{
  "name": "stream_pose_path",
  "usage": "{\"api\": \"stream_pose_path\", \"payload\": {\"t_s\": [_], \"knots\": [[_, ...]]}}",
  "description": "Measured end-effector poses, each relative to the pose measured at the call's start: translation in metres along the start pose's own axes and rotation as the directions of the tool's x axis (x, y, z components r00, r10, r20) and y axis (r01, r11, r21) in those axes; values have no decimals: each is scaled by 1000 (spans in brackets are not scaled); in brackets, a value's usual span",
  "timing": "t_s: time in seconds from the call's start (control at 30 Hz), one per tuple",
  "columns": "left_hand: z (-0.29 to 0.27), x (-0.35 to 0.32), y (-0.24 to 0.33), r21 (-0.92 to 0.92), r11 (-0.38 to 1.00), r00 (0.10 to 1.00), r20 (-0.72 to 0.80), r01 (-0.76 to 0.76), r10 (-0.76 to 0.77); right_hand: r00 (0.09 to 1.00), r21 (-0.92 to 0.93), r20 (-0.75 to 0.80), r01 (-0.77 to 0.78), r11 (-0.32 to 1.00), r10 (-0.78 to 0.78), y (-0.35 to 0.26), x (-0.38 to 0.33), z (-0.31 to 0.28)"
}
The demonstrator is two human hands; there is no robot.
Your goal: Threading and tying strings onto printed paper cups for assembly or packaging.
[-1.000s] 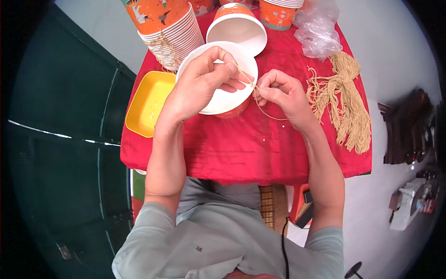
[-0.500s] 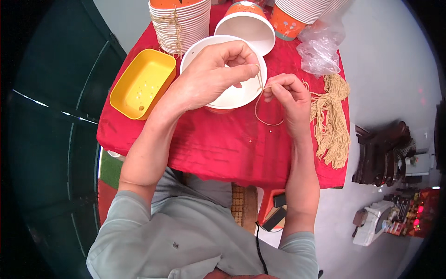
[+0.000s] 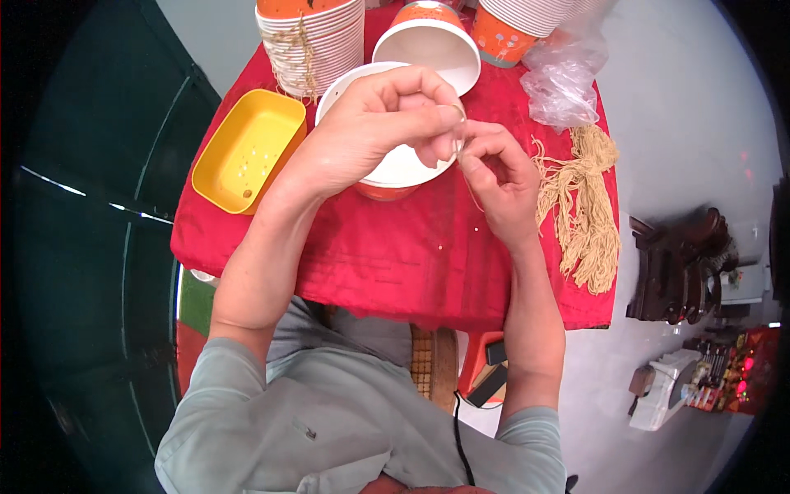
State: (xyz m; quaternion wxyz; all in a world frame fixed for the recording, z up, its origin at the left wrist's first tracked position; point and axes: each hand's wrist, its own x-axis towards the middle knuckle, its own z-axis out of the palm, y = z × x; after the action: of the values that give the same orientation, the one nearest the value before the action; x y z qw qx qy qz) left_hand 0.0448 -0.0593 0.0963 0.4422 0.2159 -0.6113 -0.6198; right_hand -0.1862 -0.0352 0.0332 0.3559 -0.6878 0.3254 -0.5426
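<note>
My left hand (image 3: 378, 128) reaches over a white-lined paper tub (image 3: 397, 169), its thumb and forefinger pinched on a thin beige string (image 3: 472, 198). Right beside it, my right hand (image 3: 502, 181) grips the same string with closed fingertips. The fingertips of both hands nearly touch at the tub's right rim, and a little blur hides just how the string runs between them. Part of the tub lies hidden under my left hand. To the right of my right hand rests a bundle of beige strings (image 3: 588, 214).
On the red tablecloth (image 3: 387, 272), a yellow tray (image 3: 210, 165) with small bits inside sits left. Behind are a stack of orange and white tubs (image 3: 317, 49), a tub on its side (image 3: 428, 53), more stacked tubs (image 3: 498, 37) and a clear plastic bag (image 3: 564, 82).
My hands have come closer together, the right moving up and left to the left fingertips. The string loop that hung below them now shows only as a short piece.
</note>
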Motion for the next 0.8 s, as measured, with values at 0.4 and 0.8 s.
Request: {"api": "stream_pose_path", "payload": {"t_s": [0.4,0.8], "knots": [[-65,-19,15,-643,681,935,-203,-351,289,984,-70,89,164,984,-157,-4,-6,-1],[11,-46,15,832,555,855,-302,21,421,986,-62,52,160,985,-157,-7,1,0]]}}
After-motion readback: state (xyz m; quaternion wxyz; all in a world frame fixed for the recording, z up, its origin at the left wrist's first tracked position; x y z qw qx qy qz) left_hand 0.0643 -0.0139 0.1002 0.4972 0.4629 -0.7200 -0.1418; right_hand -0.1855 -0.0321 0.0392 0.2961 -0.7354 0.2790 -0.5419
